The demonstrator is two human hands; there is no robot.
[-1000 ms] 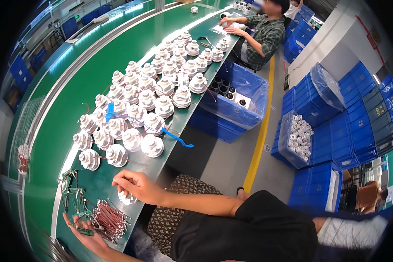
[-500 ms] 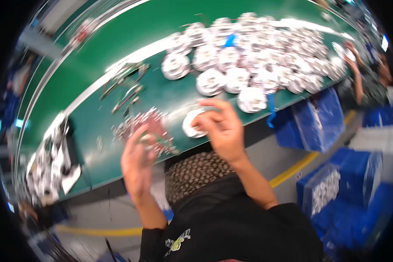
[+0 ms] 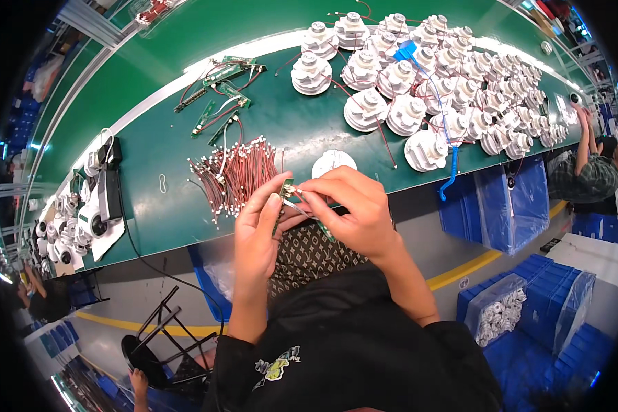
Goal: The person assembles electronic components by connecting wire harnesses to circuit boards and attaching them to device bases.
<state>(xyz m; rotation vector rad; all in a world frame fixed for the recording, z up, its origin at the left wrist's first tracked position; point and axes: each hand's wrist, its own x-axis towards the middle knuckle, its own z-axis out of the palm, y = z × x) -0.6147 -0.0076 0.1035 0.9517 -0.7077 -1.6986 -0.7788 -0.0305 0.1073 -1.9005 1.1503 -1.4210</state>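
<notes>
Wires (image 3: pixel 237 175) on workbench (image 3: pixel 161 220), boards (image 3: pixel 237 95) behind, housings (image 3: pixel 464 90) right

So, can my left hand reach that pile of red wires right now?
Probably yes: the pile of red wires lies just beyond your left hand, with nothing seen between, though it is holding a circuit board.

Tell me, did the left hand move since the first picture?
Yes. Against the pile of red wires on the table, the left hand has moved right and closer in, from the pile's far side to its near right corner.

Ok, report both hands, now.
Left hand: closed, holding a green circuit board.
Right hand: fingers pinched closed at that board; exactly what they grip can't be told.
</notes>
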